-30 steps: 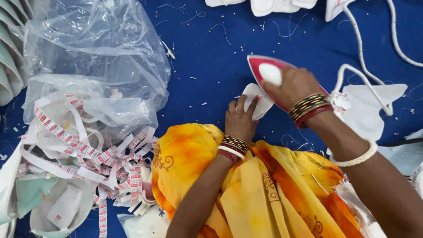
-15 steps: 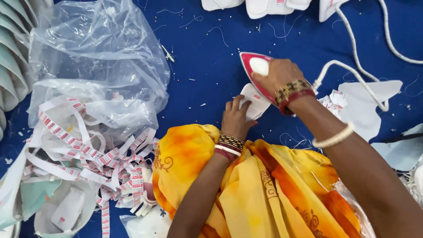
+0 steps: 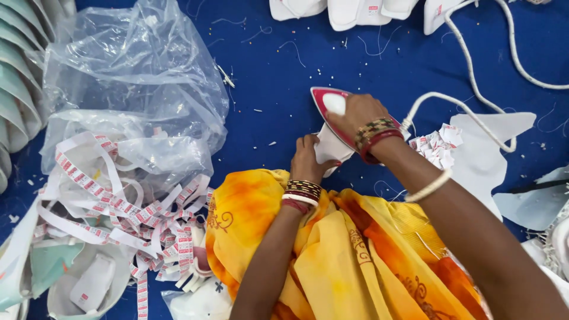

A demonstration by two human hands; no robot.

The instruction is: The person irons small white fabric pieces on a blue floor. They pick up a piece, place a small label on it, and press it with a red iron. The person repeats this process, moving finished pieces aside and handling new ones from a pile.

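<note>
A: Right hand (image 3: 361,112) is clenched round the handle of the iron (image 3: 331,106), its nose aimed up and to the left. Left hand (image 3: 308,159) lies flat, fingers pinning the white piece (image 3: 329,149) that sits under the iron's heel, touching it

B: So how would you press it well?

A: I'd judge: keep the left fingers on the near edge, clear of the hot plate, and hold the piece taut so it lies flat on the blue worktop (image 3: 278,77). Press level, not tipped

B: Anything in the way?

A: The white cord (image 3: 474,65) loops just right of the iron and runs off the top edge; it could drag across the cut white shape (image 3: 492,154) and the little heap of tags (image 3: 435,145) beside the wrist. The yellow-orange cloth (image 3: 332,255) on the lap comes up close to the piece

B: And further out?

A: On the left, well apart, a clear plastic bag (image 3: 136,77) over a tangle of label strips (image 3: 118,207). More white pieces (image 3: 355,10) along the top edge. Loose threads dot the worktop
</note>
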